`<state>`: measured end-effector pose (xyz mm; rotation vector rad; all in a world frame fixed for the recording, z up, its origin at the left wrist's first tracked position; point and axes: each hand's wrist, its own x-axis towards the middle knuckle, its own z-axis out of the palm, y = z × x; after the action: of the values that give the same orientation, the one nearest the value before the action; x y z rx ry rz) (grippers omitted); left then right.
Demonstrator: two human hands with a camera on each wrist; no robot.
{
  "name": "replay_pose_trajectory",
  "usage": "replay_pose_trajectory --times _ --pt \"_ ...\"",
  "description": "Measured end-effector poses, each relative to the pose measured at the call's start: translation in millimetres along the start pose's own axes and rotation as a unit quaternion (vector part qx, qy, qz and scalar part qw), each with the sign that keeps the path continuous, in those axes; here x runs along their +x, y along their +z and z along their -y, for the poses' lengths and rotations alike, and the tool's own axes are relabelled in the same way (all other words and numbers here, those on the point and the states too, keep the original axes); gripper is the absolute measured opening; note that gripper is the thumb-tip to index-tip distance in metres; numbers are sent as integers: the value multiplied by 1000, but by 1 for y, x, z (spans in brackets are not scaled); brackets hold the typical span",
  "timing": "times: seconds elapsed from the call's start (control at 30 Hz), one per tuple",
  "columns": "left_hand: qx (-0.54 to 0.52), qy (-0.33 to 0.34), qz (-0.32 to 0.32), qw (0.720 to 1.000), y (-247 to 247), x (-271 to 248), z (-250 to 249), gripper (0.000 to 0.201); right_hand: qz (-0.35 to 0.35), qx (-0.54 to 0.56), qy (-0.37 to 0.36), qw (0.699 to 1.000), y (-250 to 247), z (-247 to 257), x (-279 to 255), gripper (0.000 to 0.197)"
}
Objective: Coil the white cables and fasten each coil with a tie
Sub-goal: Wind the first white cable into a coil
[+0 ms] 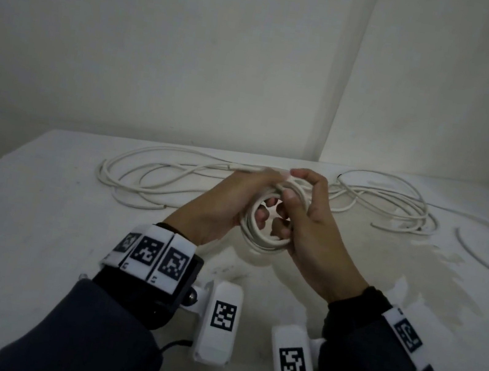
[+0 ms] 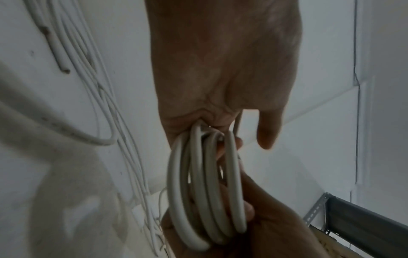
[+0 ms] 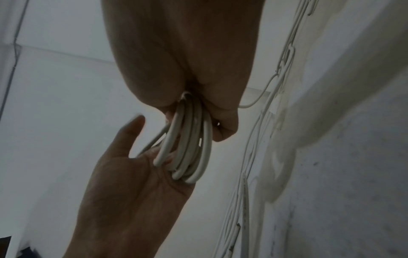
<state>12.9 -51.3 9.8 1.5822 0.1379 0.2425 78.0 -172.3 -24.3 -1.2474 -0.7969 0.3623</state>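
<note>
Holding one white cable coil [image 1: 266, 221] — our left hand [image 1: 227, 205] and right hand [image 1: 310, 228] both grasp it; loose cables [image 1: 148, 169] on table [image 1: 21, 213].

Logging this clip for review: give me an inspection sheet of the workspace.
Surface: white table, stained and scuffed.
Job's things: white cable coil held above the table; no tie seen.
Clutter: nothing seen.
Hands: left hand and right hand both grip the coil.
Cables: loose white cables sprawl behind the hands; a curved piece lies far right.
Surroundings: pale walls; metal shelf rail in the left wrist view.
</note>
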Motion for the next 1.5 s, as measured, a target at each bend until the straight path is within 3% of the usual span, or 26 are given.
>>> replay_pose_trajectory --times 0.07,0.17,0.27,0.33,0.43,0.57,0.67,0.83,1.17,1.27,1.37,1.5 --pt "73 48 -6 996 -1 -1 0 22 14 -14 5 1000 0 2 0 26" --pt "77 75 10 994 -6 -3 -4 17 26 -48 9 998 -2 8 3 28" --pt "87 80 39 992 -12 -7 -10 16 -2 -137 -32 990 -12 20 4 19" --pt "86 85 41 992 -17 -9 -13 15 -37 -200 -37 978 -20 24 7 28" --pt "86 87 42 992 -25 -11 -15 26 -19 -322 -32 946 -25 28 16 27" --pt "98 73 30 992 -26 -11 -13 35 3 -316 -60 947 -23 47 33 33" --pt "82 62 32 994 -21 -10 -12 43 -23 -348 -90 933 -17 59 45 34" --pt "76 61 10 995 -23 -11 -14 19 -110 -288 -147 940 -18 78 50 34" --pt "21 79 41 996 -27 -9 -14 20 -144 -268 -142 942 -24 75 45 29" --pt "-54 107 -23 993 -29 -6 -18 21 -119 -254 -99 955 -22 73 39 25" --pt "-111 140 -111 978 -35 -1 -18 18 -45 -189 -33 980 -12 56 23 12" --pt "-116 158 -170 966 -26 1 -12 26 14 -76 77 994 7 37 10 23"
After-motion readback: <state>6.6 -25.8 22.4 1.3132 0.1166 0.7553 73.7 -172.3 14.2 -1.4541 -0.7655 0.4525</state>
